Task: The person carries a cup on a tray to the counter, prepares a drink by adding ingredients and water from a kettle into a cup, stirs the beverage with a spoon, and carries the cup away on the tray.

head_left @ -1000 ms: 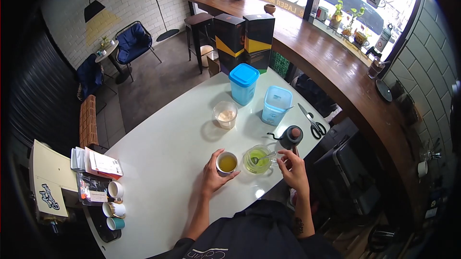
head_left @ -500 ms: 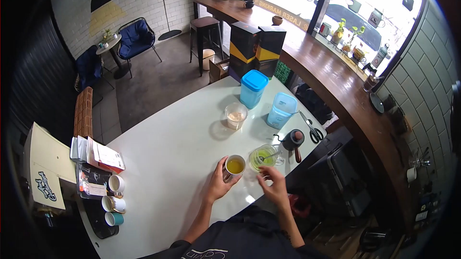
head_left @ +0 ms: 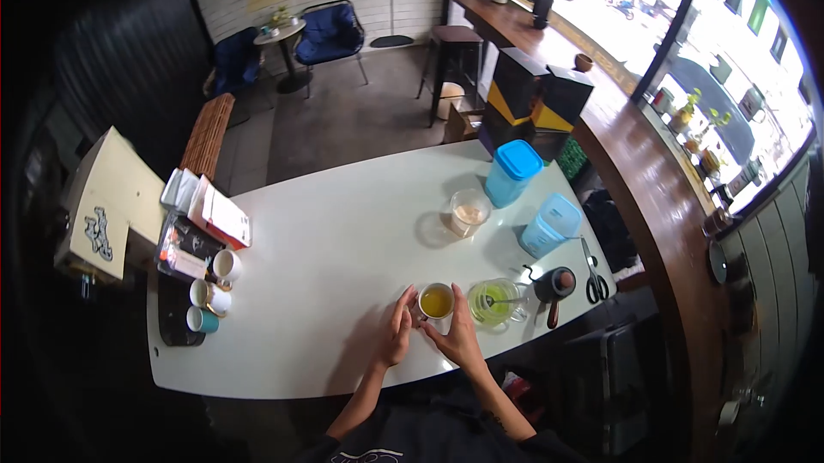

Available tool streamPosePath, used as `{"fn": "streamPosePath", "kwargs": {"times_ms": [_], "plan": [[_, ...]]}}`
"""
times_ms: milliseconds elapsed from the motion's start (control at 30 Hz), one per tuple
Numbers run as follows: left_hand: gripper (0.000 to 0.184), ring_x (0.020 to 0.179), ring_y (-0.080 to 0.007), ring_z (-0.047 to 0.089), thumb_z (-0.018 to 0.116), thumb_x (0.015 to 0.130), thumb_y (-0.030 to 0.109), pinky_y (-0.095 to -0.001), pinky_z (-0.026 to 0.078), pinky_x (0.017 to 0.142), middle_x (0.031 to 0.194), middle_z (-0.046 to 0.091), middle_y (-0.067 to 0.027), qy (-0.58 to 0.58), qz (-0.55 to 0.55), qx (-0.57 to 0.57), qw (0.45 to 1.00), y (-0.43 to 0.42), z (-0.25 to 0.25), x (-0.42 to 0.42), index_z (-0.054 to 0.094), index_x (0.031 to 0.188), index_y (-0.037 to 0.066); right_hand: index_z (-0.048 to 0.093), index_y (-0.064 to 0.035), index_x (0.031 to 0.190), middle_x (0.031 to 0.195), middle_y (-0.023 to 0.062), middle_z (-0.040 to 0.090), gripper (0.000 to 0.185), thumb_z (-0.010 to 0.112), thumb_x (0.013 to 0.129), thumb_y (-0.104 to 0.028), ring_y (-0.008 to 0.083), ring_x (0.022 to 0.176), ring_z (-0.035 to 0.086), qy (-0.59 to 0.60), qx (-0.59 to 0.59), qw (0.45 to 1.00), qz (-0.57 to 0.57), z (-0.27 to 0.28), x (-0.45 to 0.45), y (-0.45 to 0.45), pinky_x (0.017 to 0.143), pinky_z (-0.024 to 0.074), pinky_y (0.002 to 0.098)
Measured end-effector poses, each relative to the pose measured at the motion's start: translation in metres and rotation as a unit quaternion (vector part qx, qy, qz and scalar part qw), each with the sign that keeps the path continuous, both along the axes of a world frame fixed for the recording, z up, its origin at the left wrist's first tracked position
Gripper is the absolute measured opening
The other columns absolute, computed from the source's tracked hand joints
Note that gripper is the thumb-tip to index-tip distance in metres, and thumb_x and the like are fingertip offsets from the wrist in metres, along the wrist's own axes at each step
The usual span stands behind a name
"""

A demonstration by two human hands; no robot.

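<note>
A small cup (head_left: 436, 301) of yellow-green liquid is between my two hands. My left hand (head_left: 398, 330) wraps the cup's left side, and my right hand (head_left: 457, 336) closes on it from the right, thumb toward the front. Whether its base rests on the table is hidden. Just right of my right hand stands a clear glass mug (head_left: 492, 315) with green liquid and a spoon (head_left: 506, 301) leaning in it. Beyond it sits a small dark gooseneck kettle (head_left: 558, 281) with a brown handle.
On the white table (head_left: 326, 266) are a clear tub of powder (head_left: 469, 214), a blue-lidded container (head_left: 513, 173), an open blue container (head_left: 549, 227) and black scissors (head_left: 594, 284). Several cups (head_left: 210, 297) stand at the left edge near a cream machine (head_left: 116, 205). Black boxes (head_left: 536, 102) stand behind.
My right hand has moved from beside the glass mug to the cup and now holds its right side. My left hand stays on the cup. The camera view has turned leftward.
</note>
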State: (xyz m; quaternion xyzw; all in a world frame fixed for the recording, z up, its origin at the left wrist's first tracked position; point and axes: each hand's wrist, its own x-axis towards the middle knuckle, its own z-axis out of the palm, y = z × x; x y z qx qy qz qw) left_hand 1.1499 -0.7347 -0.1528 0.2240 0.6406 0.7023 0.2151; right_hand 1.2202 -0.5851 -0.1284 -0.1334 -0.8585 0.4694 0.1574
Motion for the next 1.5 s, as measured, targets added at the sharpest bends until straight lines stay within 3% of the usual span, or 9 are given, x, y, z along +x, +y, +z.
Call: {"fn": "streamPosePath", "kwargs": {"times_ms": [233,333,467,567,700,900,1100,1367,1500], "plan": [[0.061,0.138,-0.0273,0.051,0.030,0.114,0.043,-0.0406,0.036,0.118,0.145,0.057,-0.0194,-0.058,0.167,-0.048,0.983,-0.004,0.012,0.069,0.042,0.151,-0.003,0.037,0.0018,0.146,0.137,0.0238,0.053,0.094,0.091,0.075,-0.027,0.0392,0.128,0.055,0.027,-0.068,0.997,0.037,-0.013,-0.008,0.016,0.108,0.0451,0.0440],[0.070,0.136,-0.0280,0.054,0.033,0.111,0.053,-0.0432,0.041,0.115,0.146,0.055,-0.0195,-0.108,0.189,-0.004,0.976,-0.017,-0.011,0.099,0.041,0.152,-0.003,0.041,0.0000,0.140,0.128,0.0200,0.055,0.091,0.094,0.071,-0.029,0.0352,0.120,0.058,0.028,-0.082,0.995,0.049,-0.012,-0.017,0.019,0.102,0.0470,0.0431],[0.063,0.129,-0.0285,0.060,0.036,0.112,0.048,-0.0425,0.046,0.112,0.139,0.061,-0.0190,-0.143,0.285,0.006,0.948,-0.029,-0.015,0.131,0.048,0.146,-0.004,0.039,-0.0011,0.144,0.134,0.0227,0.057,0.095,0.095,0.070,-0.023,0.0376,0.123,0.060,0.031,-0.058,0.991,0.121,-0.003,-0.029,0.029,0.102,0.0495,0.0449],[0.062,0.127,-0.0286,0.062,0.037,0.111,0.049,-0.0420,0.048,0.110,0.135,0.063,-0.0195,-0.140,0.337,0.013,0.931,-0.037,-0.010,0.140,0.051,0.142,-0.004,0.036,-0.0039,0.147,0.138,0.0219,0.056,0.103,0.097,0.065,-0.017,0.0370,0.127,0.059,0.037,-0.038,0.974,0.221,-0.001,-0.041,0.042,0.107,0.0489,0.0465],[0.052,0.124,-0.0250,0.063,0.041,0.113,0.040,-0.0384,0.049,0.107,0.131,0.066,-0.0173,-0.127,0.387,0.040,0.913,-0.053,-0.006,0.156,0.054,0.138,-0.003,0.043,-0.0036,0.141,0.126,0.0180,0.065,0.096,0.098,0.064,-0.015,0.0336,0.118,0.064,0.025,-0.031,0.957,0.289,-0.005,-0.053,0.048,0.101,0.0508,0.0444],[0.049,0.123,-0.0254,0.064,0.044,0.112,0.039,-0.0395,0.049,0.107,0.128,0.066,-0.0178,-0.088,0.439,0.051,0.893,-0.088,-0.006,0.194,0.055,0.138,-0.001,0.055,-0.0012,0.129,0.109,0.0145,0.069,0.073,0.090,0.065,-0.012,0.0274,0.103,0.068,0.089,-0.009,0.965,0.247,-0.011,-0.048,0.029,0.091,0.0533,0.0403],[0.046,0.121,-0.0245,0.065,0.046,0.112,0.037,-0.0385,0.050,0.106,0.128,0.067,-0.0173,-0.085,0.507,0.079,0.854,-0.132,0.000,0.266,0.056,0.138,0.001,0.057,-0.0009,0.125,0.108,0.0141,0.069,0.072,0.089,0.063,-0.015,0.0275,0.099,0.068,0.121,-0.019,0.941,0.316,0.003,-0.010,-0.042,0.089,0.0546,0.0390],[0.053,0.123,-0.0264,0.065,0.038,0.113,0.042,-0.0393,0.050,0.107,0.131,0.066,-0.0187,-0.119,0.606,0.128,0.776,-0.190,0.012,0.376,0.053,0.140,-0.001,0.054,0.0007,0.126,0.110,0.0148,0.069,0.073,0.092,0.064,-0.009,0.0239,0.103,0.069,0.050,-0.060,0.821,0.565,0.028,0.098,-0.204,0.093,0.0550,0.0377],[0.055,0.124,-0.0261,0.063,0.039,0.112,0.045,-0.0397,0.050,0.107,0.130,0.066,-0.0182,-0.128,0.677,0.172,0.704,-0.207,-0.001,0.448,0.053,0.139,-0.001,0.054,-0.0002,0.126,0.104,0.0139,0.071,0.071,0.091,0.066,-0.006,0.0239,0.097,0.072,0.014,-0.121,0.706,0.697,0.021,0.171,-0.284,0.088,0.0577,0.0365]]}}
